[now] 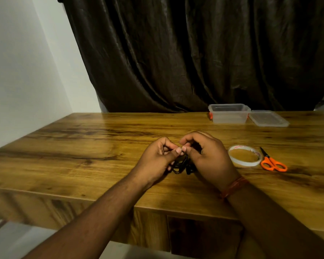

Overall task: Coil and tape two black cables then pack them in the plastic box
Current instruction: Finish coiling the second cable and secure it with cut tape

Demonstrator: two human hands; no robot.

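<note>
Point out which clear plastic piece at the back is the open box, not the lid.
The plastic box is the deeper left piece with orange clips; the flat lid lies beside it on the right.

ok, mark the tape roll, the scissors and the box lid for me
tape roll (257, 156): head view, on the white band at its right side.
scissors (273, 164): head view, on the orange handles.
box lid (268, 118): head view, on the middle of its clear flat top.

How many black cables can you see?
1. A coiled black cable sits between the left hand and right hand, both pinching it above the table. A second one may be hidden behind the hands or out of view.
</note>
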